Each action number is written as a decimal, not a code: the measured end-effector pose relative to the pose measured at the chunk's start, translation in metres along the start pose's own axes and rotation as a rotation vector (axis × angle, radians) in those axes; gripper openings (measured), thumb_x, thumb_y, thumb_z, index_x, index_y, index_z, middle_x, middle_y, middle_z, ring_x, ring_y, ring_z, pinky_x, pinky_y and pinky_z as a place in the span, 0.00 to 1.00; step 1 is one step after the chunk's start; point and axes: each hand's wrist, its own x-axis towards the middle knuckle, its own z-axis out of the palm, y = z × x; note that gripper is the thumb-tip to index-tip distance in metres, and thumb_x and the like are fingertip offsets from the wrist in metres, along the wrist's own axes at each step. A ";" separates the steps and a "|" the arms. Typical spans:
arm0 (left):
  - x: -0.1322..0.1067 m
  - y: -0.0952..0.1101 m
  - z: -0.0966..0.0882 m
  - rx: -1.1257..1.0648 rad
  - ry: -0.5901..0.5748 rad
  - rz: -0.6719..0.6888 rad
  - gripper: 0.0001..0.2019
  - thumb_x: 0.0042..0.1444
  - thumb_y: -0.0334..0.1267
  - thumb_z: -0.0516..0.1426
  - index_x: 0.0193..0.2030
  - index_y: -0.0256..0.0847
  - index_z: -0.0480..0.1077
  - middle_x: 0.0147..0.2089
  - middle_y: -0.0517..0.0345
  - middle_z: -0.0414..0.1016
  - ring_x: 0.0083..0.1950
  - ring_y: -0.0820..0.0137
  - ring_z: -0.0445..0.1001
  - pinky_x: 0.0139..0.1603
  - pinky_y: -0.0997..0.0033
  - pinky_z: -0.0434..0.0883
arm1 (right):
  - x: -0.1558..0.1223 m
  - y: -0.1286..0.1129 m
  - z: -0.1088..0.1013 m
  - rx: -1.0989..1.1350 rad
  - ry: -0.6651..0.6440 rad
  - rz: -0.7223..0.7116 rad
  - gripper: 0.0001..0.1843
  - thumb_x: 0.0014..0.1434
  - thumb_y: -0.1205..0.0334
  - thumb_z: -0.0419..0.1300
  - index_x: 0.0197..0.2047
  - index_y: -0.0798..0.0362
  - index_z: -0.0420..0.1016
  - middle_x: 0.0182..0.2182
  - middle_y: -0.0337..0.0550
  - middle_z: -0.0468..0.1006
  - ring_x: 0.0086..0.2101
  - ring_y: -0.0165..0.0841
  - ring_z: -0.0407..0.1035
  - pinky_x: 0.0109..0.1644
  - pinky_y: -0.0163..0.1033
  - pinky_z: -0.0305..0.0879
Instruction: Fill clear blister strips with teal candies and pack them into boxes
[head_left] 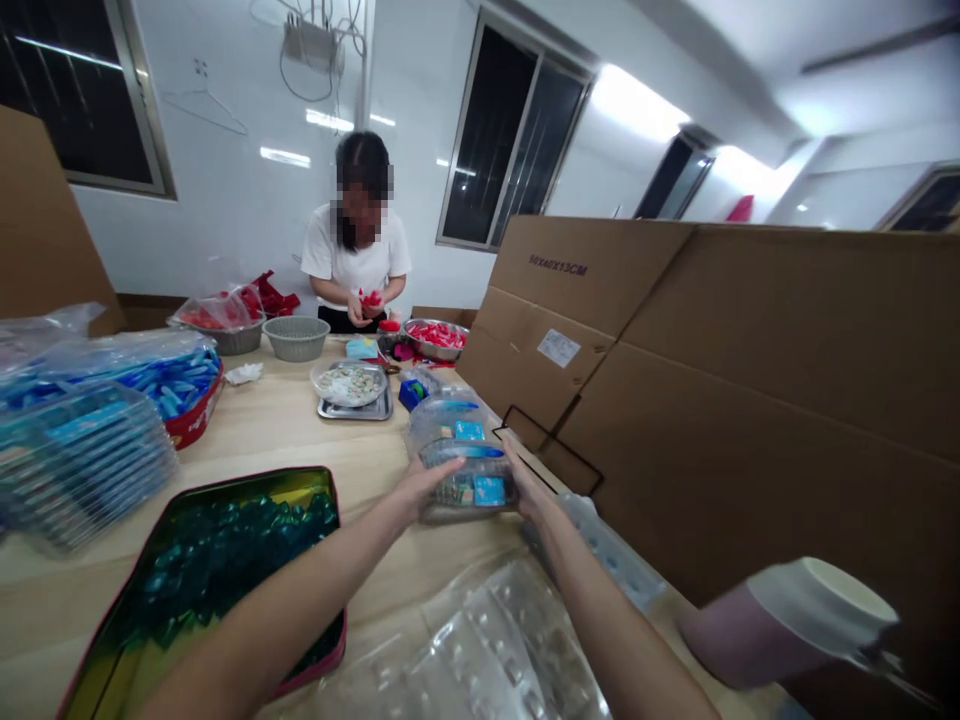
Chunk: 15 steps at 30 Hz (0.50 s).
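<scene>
My left hand [420, 483] and my right hand [527, 482] clasp the two sides of a clear plastic container [469, 481] with blue labels, on the wooden table [300, 440]. Small coloured items fill the container. It lies at the near end of a row of similar clear containers [446, 415] with blue labels. Fingers of both hands are pressed against its sides.
A tin tray of green wrapped sweets [225, 560] sits by my left arm. Stacked clear trays [82, 460] and a bag of blue items [150, 375] stand at left. Large cardboard boxes [750, 400] wall the right. A pink mug [780, 620] stands near right. A person [356, 240] works opposite among baskets and bowls.
</scene>
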 end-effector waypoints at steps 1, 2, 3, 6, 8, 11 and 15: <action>-0.003 0.000 -0.008 0.028 0.015 -0.008 0.43 0.34 0.46 0.70 0.58 0.38 0.59 0.54 0.41 0.72 0.50 0.56 0.74 0.49 0.59 0.73 | -0.005 0.000 0.004 0.080 -0.082 0.061 0.38 0.60 0.34 0.36 0.40 0.55 0.76 0.28 0.53 0.79 0.27 0.37 0.73 0.32 0.41 0.68; -0.006 0.001 -0.016 0.059 0.035 -0.016 0.45 0.35 0.48 0.70 0.59 0.38 0.57 0.55 0.40 0.71 0.51 0.56 0.74 0.49 0.60 0.73 | -0.010 0.000 0.008 0.179 -0.175 0.123 0.37 0.59 0.34 0.38 0.43 0.54 0.75 0.31 0.53 0.79 0.28 0.37 0.73 0.34 0.42 0.68; -0.009 0.002 -0.022 0.087 0.060 -0.027 0.46 0.35 0.49 0.69 0.60 0.39 0.55 0.56 0.40 0.69 0.52 0.57 0.73 0.49 0.60 0.72 | -0.015 0.000 0.012 0.279 -0.259 0.175 0.35 0.59 0.35 0.40 0.46 0.53 0.74 0.33 0.53 0.79 0.30 0.38 0.73 0.35 0.42 0.68; -0.017 0.005 -0.036 0.133 0.096 -0.040 0.48 0.36 0.52 0.68 0.62 0.42 0.52 0.60 0.41 0.65 0.54 0.58 0.71 0.51 0.63 0.71 | -0.028 -0.001 0.024 0.443 -0.346 0.203 0.31 0.59 0.38 0.45 0.50 0.52 0.72 0.37 0.53 0.78 0.33 0.40 0.74 0.36 0.42 0.67; -0.022 0.006 -0.039 0.139 0.081 -0.027 0.46 0.37 0.53 0.68 0.61 0.43 0.54 0.60 0.42 0.65 0.56 0.58 0.70 0.52 0.64 0.70 | -0.035 -0.001 0.031 0.476 -0.328 0.189 0.30 0.59 0.39 0.46 0.51 0.53 0.71 0.37 0.54 0.78 0.34 0.41 0.74 0.34 0.41 0.66; -0.028 0.004 -0.041 0.130 0.063 0.009 0.43 0.38 0.55 0.66 0.60 0.42 0.56 0.59 0.43 0.67 0.56 0.58 0.70 0.52 0.65 0.69 | -0.043 -0.003 0.037 0.504 -0.293 0.164 0.29 0.60 0.40 0.46 0.51 0.52 0.70 0.39 0.53 0.78 0.35 0.41 0.74 0.34 0.41 0.66; -0.037 0.004 -0.040 0.137 0.086 0.041 0.46 0.38 0.56 0.66 0.61 0.42 0.54 0.60 0.44 0.65 0.58 0.59 0.67 0.55 0.64 0.67 | -0.055 -0.015 0.037 0.534 -0.285 0.198 0.26 0.57 0.39 0.51 0.46 0.50 0.73 0.41 0.53 0.79 0.38 0.43 0.74 0.36 0.41 0.67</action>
